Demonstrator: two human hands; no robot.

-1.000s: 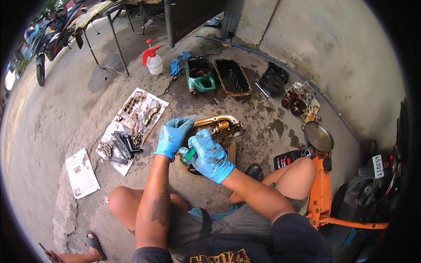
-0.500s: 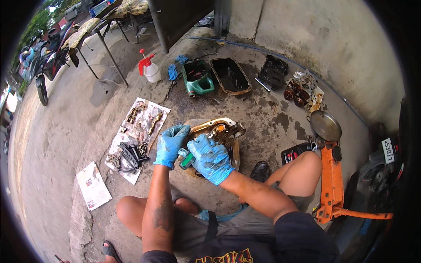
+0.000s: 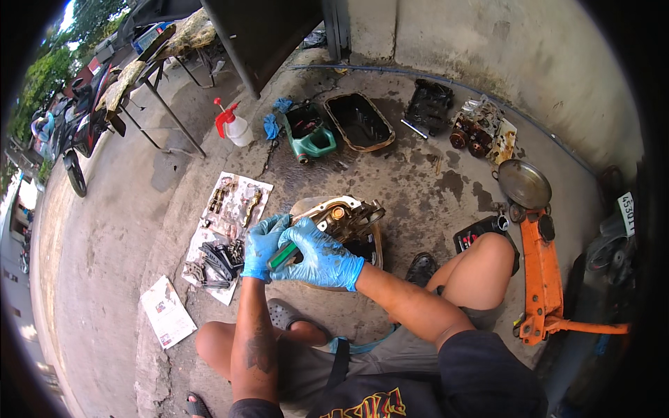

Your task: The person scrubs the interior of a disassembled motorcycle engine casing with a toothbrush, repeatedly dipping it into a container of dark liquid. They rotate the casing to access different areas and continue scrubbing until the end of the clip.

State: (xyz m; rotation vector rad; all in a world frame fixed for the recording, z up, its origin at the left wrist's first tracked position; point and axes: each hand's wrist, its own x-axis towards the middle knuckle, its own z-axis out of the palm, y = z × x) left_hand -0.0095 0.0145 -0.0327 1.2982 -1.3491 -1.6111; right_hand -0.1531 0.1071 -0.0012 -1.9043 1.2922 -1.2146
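Note:
My right hand (image 3: 322, 261), in a blue glove, is closed around a green-handled tool (image 3: 283, 256); the tool's working end is hidden. Right beside it, my gloved left hand (image 3: 263, 245) has its fingers curled at the near left end of an oily metal engine cover (image 3: 345, 217). What those fingers grip is out of sight. The cover, with a round orange-brown opening, rests over a tray-like pan (image 3: 377, 259) in front of my knees.
Camshaft-like parts and black rocker pieces lie on paper sheets (image 3: 233, 209) at left. Farther off stand a red-and-white spray bottle (image 3: 239, 131), a cut green jug (image 3: 311, 141) and a black oil pan (image 3: 359, 122). An orange floor jack (image 3: 542, 279) is at right beside a round metal pan (image 3: 524, 184).
Both hands have drawn closer together and slightly lower on the cover's left end. The green handle now lies tilted between them. My view has shifted a little.

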